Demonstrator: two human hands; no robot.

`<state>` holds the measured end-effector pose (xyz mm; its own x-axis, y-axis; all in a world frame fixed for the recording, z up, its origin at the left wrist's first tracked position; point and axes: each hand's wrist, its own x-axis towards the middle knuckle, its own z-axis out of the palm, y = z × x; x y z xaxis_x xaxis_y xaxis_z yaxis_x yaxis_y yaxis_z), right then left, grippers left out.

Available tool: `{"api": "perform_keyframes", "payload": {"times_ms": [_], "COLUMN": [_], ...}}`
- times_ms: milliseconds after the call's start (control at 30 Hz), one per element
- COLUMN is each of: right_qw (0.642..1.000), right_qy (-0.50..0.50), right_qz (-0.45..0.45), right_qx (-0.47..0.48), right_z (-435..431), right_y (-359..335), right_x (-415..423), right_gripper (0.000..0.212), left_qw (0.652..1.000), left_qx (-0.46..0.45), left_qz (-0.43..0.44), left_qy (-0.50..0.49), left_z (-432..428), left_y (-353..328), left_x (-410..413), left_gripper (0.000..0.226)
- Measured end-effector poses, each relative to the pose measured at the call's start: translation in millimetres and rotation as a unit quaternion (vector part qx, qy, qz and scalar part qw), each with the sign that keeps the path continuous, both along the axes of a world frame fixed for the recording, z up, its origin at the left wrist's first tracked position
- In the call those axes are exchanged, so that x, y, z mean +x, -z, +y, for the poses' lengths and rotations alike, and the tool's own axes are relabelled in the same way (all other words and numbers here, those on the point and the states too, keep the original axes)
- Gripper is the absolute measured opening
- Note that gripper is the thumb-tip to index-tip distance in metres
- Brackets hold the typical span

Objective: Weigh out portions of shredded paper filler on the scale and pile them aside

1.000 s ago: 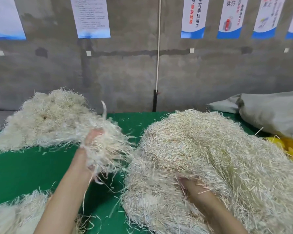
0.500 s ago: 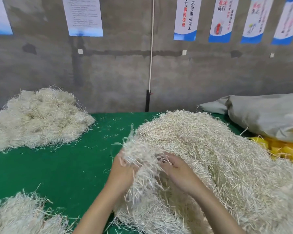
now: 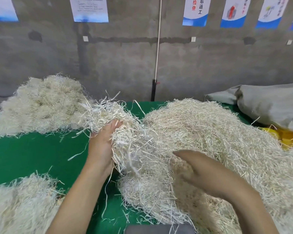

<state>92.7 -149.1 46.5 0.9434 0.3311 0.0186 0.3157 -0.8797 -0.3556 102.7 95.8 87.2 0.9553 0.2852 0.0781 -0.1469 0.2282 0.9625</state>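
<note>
The green bench [image 3: 32,154] carries a big heap of shredded paper [image 3: 218,141] on the right, a far pile [image 3: 41,105] at the left, and a near pile [image 3: 19,205] cut off by the frame. A grey sack [image 3: 269,105] lies behind the heap. Half a second ago both hands met at the heap's left edge. Now the left hand [image 3: 101,144] grips a clump [image 3: 112,114] raised beside the far pile, its fingers buried in strands. The right hand [image 3: 198,168], blurred, lies flat on the heap with its fingers together. A grey object [image 3: 159,229] at the bottom edge is mostly cut off.
</note>
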Motion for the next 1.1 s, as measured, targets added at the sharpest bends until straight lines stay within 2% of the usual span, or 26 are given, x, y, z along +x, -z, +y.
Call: {"api": "perform_keyframes", "payload": {"times_ms": [33,67,100,133,200,300,367,433,500,567,667,733,800,833,867,933,967,1033,1067,1100], "right_qw": [0.999,0.997,0.996,0.994,0.98,0.946,0.926,0.912,0.913,0.927,0.957,0.972,0.983,0.979,0.952,0.843,0.798,0.754,0.745,0.753], "right_qy": [0.006,0.013,0.015,0.004,-0.04,-0.09,-0.107,-0.076,-0.028,-0.016,-0.052,-0.067,-0.038,-0.003,0.039,0.107,0.127,0.14,0.13,0.11], "right_qz": [-0.039,-0.042,-0.009,0.049,0.191,0.309,0.362,0.394,0.371,0.331,0.27,0.221,0.157,0.114,0.067,-0.003,-0.024,-0.05,-0.036,-0.005], "right_qx": [0.024,0.058,0.093,0.099,0.036,-0.032,-0.002,0.088,0.169,0.177,0.087,0.037,0.089,0.171,0.294,0.528,0.589,0.64,0.653,0.649], "right_z": [-3,-6,-8,-7,0,15,26,32,34,38,36,20,2,-3,-4,-1,2,18,28,38], "right_y": [-6,-7,-5,2,24,74,102,120,129,125,104,85,63,50,37,27,26,28,28,28], "right_x": [-8,-14,-17,-18,-11,15,32,44,52,53,37,18,-9,-24,-38,-55,-58,-60,-60,-60], "right_gripper": [0.046,0.028,0.019,0.023,0.032,0.029,0.021,0.022,0.025,0.027,0.036,0.032,0.021,0.019,0.024,0.04,0.045,0.039,0.029,0.031], "left_qw": [1.0,1.0,1.0,1.0,1.0,0.999,0.999,0.999,0.997,0.995,0.991,0.989,0.99,0.991,0.992,0.995,0.996,0.998,0.998,0.997], "left_qx": [0.001,0.006,0.0,-0.001,0.006,0.031,0.029,0.035,0.049,0.059,0.083,0.09,0.088,0.086,0.08,0.073,0.075,0.05,0.049,0.064], "left_qz": [0.006,0.008,0.012,0.014,0.013,0.014,0.018,0.024,0.04,0.06,0.083,0.085,0.077,0.069,0.05,0.02,0.014,-0.007,-0.004,0.007], "left_qy": [-0.007,-0.01,-0.011,-0.008,-0.006,0.009,0.017,0.03,0.038,0.05,0.069,0.08,0.082,0.079,0.078,0.065,0.056,0.043,0.034,0.034], "left_z": [-1,-1,-1,-1,-3,-7,-9,-11,-12,-15,-17,-18,-16,-17,-18,-23,-25,-34,-39,-43], "left_y": [1,2,3,4,3,5,9,12,14,16,21,18,22,23,25,29,33,38,41,43], "left_x": [0,0,1,0,-1,-1,-2,-3,-4,-7,-10,-16,-16,-18,-18,-20,-19,-19,-19,-21], "left_gripper": [0.022,0.021,0.02,0.018,0.021,0.028,0.019,0.016,0.023,0.015,0.013,0.025,0.032,0.03,0.028,0.025,0.025,0.034,0.042,0.047]}}
